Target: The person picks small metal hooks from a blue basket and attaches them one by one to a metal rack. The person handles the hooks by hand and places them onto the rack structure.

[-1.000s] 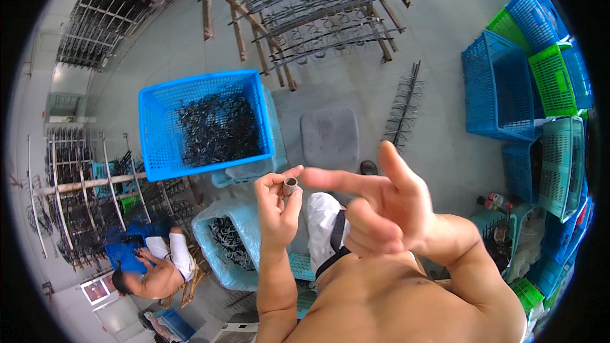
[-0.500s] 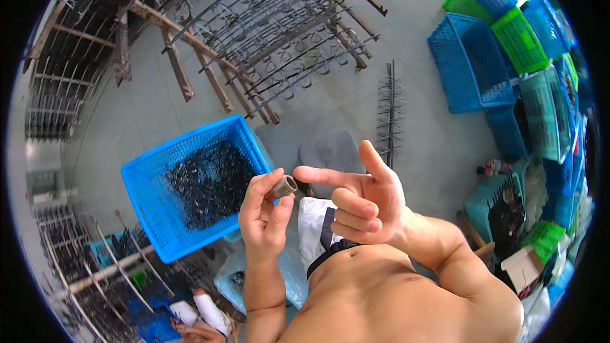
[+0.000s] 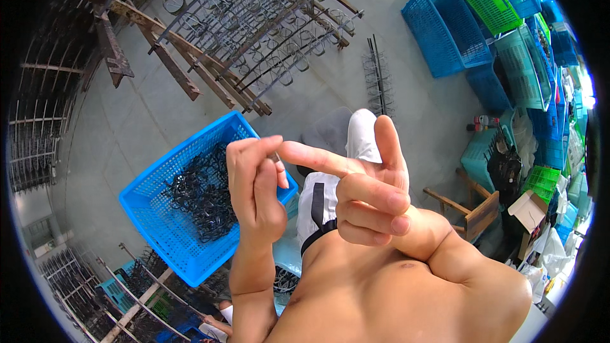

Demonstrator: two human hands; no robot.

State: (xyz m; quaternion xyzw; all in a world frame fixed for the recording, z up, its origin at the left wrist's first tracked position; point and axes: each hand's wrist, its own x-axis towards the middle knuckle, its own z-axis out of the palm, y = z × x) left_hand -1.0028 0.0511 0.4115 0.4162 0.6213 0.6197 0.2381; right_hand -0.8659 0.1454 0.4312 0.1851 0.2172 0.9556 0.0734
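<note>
My left hand (image 3: 254,184) is raised in front of my chest, its fingers curled and pinched together on a small dark metal piece (image 3: 278,164) that is mostly hidden. My right hand (image 3: 365,184) is beside it with the thumb up, the index finger stretched left to touch the left fingertips, and the other fingers curled on nothing. Below and behind both hands a blue plastic basket (image 3: 168,241) holds a heap of dark wire pieces (image 3: 200,194).
Grey wire frames (image 3: 273,19) lie on wooden beams at the top. Blue and green crates (image 3: 457,25) are stacked at the upper right. A wooden stool (image 3: 473,209) and a cardboard box (image 3: 530,206) stand at the right. Another person's hand (image 3: 219,325) shows at the bottom.
The view has swung, so the basket now lies lower left under my hands. My left fingers have closed tighter over the small metal piece, which showed plainly before.
</note>
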